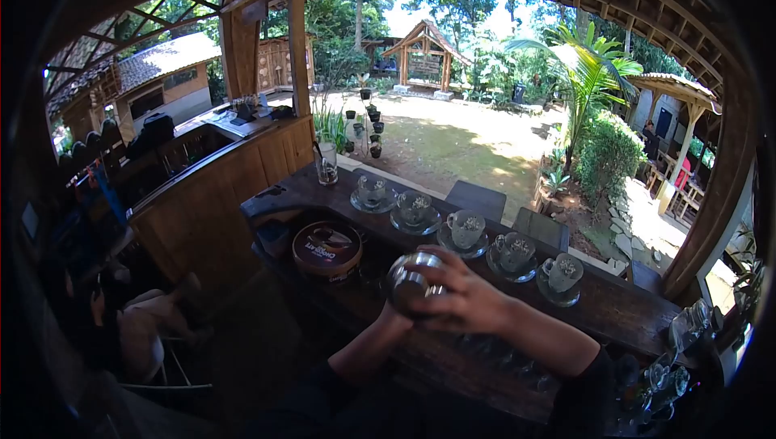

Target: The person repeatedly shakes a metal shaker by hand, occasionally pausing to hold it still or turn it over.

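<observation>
Both my hands are closed around a shiny, rounded metal container (pixel 411 284), possibly a shaker, held above the dark wooden counter. My right hand (pixel 465 297) wraps over its side and top with bent fingers. My left hand (pixel 392 319) supports it from below, and its fingers are mostly hidden. Just beyond stands a row of several clear glass cups on glass saucers, among them a cup (pixel 466 229) near the middle and a cup (pixel 563 272) at the right end. Left of my hands is a round, dark tin (pixel 327 246) with chocolate lettering.
A tall glass jar (pixel 326 166) stands at the counter's (pixel 614 314) far left end. More glassware (pixel 659 386) crowds the lower right. A person (pixel 149 322) sits at the lower left, near a wooden bar (pixel 222 176). Chairs (pixel 475 199) line the counter's far side.
</observation>
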Demonstrator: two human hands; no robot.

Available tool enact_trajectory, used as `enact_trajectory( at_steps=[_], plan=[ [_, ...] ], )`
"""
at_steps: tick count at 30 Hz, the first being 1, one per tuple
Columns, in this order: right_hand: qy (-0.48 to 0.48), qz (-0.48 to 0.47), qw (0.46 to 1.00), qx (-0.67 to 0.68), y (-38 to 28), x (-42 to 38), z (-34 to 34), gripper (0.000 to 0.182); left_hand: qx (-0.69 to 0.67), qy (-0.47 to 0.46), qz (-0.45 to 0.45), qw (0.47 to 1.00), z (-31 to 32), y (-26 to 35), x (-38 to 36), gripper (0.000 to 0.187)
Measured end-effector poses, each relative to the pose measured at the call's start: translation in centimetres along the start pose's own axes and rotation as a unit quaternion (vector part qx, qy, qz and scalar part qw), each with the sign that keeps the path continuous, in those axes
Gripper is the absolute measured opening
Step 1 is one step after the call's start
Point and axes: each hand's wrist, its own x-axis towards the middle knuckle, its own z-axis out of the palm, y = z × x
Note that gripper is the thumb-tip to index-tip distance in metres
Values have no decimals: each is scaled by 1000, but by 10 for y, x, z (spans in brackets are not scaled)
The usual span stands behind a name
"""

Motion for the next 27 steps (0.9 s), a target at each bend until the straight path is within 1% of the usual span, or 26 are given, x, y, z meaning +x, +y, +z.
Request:
enact_trajectory(
  at_steps=[1,2,3,6,7,8,9,10,11,12,13,14,15,16,17,18,19,20,21,23,25,27],
  plan=[
    [-18,-102,993,-53,-9,2,1,71,-92,3,-9,996,3,29,0,36],
    [-27,-155,983,-99,-39,12,-3,70,-185,8,-25,982,8,64,-8,37],
    [-36,-205,968,-142,-61,19,-6,68,-277,16,-44,960,11,80,-13,38],
    [-45,-232,966,-105,-57,19,-7,66,-302,19,-66,951,0,55,-13,33],
    [-48,-206,969,-127,-41,19,-8,63,-315,19,-77,946,-5,41,-13,31],
    [-27,-112,990,-79,-18,8,3,62,-327,20,-89,941,-9,27,-13,29],
    [-6,-17,999,-29,-6,4,10,61,-339,20,-99,935,-11,16,-13,28],
    [-5,-17,999,-27,-6,-2,15,61,-351,21,-108,930,-13,5,-13,26],
    [23,-6,1000,-17,-9,-2,18,61,-363,19,-114,925,-11,1,-10,24],
    [50,3,999,-10,-11,4,16,60,-651,-212,-134,717,7,23,-4,28],
    [24,-123,989,-76,-21,8,14,66,-821,-406,-135,379,25,45,-2,32],
    [7,-191,971,-145,-47,17,5,67,-651,-245,-47,717,14,67,-6,33],
    [20,-244,955,-168,-64,19,8,67,-367,-39,47,928,-4,87,-13,34],
    [23,-279,939,-199,-74,18,7,64,-410,-35,10,911,-7,102,-17,37],
    [25,-315,920,-230,-79,18,7,62,-208,16,95,973,0,112,-20,45],
    [25,-315,921,-226,-74,20,5,62,-230,54,63,970,6,115,-22,44],
    [33,-265,950,-164,-61,22,2,63,-254,94,31,962,13,120,-25,44],
    [40,-214,971,-100,-48,21,2,63,-304,127,-145,933,31,156,-30,41],
    [5,-141,984,-104,-30,13,6,64,-306,136,-141,932,31,153,-33,41],
    [77,-9,997,3,-15,8,19,65,-354,108,-123,921,23,137,-38,40],
    [36,-140,987,-69,-41,19,7,63,-397,63,-108,909,13,118,-31,39],
    [-7,-185,972,-147,-90,19,1,67,-441,18,-102,892,9,107,-29,38]
  ],
)
